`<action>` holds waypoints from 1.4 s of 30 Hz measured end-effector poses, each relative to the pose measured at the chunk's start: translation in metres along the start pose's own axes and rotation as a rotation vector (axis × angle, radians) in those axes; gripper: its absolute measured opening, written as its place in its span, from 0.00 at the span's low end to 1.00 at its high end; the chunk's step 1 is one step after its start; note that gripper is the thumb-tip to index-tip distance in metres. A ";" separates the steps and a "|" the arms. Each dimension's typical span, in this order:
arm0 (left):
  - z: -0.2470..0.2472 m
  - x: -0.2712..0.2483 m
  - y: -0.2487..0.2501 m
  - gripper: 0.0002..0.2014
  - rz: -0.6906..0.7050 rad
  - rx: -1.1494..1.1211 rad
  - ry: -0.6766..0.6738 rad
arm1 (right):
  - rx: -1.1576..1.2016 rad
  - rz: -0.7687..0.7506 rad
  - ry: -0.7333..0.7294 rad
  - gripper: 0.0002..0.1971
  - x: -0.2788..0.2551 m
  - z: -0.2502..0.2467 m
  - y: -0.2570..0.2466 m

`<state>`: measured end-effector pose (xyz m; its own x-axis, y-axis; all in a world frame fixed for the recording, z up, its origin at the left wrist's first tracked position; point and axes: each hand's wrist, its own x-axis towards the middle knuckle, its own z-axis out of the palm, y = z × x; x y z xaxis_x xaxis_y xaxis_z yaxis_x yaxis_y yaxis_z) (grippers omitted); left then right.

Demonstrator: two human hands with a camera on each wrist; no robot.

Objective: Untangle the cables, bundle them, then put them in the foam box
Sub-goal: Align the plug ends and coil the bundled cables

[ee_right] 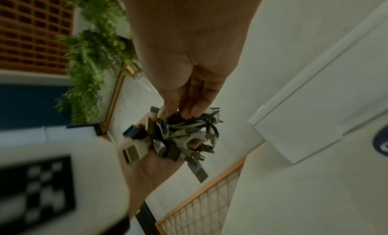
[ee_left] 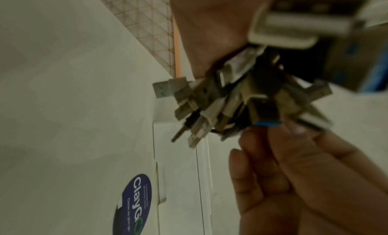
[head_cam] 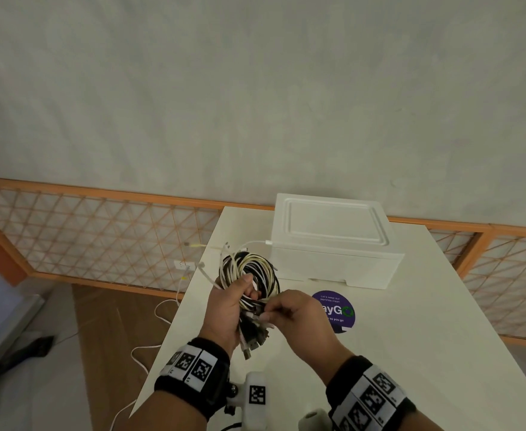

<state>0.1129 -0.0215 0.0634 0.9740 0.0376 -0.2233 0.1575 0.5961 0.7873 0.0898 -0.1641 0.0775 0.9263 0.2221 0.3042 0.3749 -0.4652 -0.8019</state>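
Observation:
A coiled bundle of black, white and cream cables (head_cam: 249, 272) is held above the white table (head_cam: 411, 337), in front of the closed white foam box (head_cam: 333, 241). My left hand (head_cam: 230, 306) grips the bundle at its lower side, and many plug ends (head_cam: 251, 340) hang below the palm. My right hand (head_cam: 289, 309) pinches a dark strand at the bundle's waist. In the left wrist view the cluster of USB plugs (ee_left: 241, 97) fans out close to the lens. The right wrist view shows my fingertips (ee_right: 184, 112) on the cables (ee_right: 189, 134).
The foam box's lid is on. A round purple sticker (head_cam: 339, 309) lies on the table just right of my hands. A loose white cable (head_cam: 159, 312) trails on the floor left of the table. An orange-framed mesh fence (head_cam: 100, 231) runs behind.

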 end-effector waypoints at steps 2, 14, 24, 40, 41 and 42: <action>0.000 -0.003 -0.001 0.15 0.021 0.110 -0.037 | 0.052 0.067 -0.051 0.11 0.001 -0.003 -0.004; 0.000 -0.009 -0.014 0.34 0.029 0.066 -0.438 | 0.229 0.455 -0.043 0.07 0.007 -0.016 -0.018; 0.016 -0.016 -0.003 0.15 0.230 0.686 -0.319 | -0.325 0.195 -0.127 0.13 -0.005 -0.022 -0.029; 0.028 -0.021 -0.029 0.19 0.816 2.065 -0.890 | 0.966 1.014 -0.065 0.22 0.004 -0.032 0.037; 0.032 -0.022 -0.025 0.19 0.814 2.088 -0.938 | 0.928 1.012 -0.106 0.23 0.001 -0.033 0.041; 0.034 -0.022 -0.023 0.17 0.786 2.098 -0.969 | 0.889 1.008 -0.133 0.25 -0.001 -0.033 0.043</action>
<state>0.0935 -0.0635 0.0696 0.5841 -0.8116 -0.0033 -0.8116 -0.5841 -0.0137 0.1062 -0.2129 0.0596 0.7526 0.2196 -0.6207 -0.6581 0.2228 -0.7192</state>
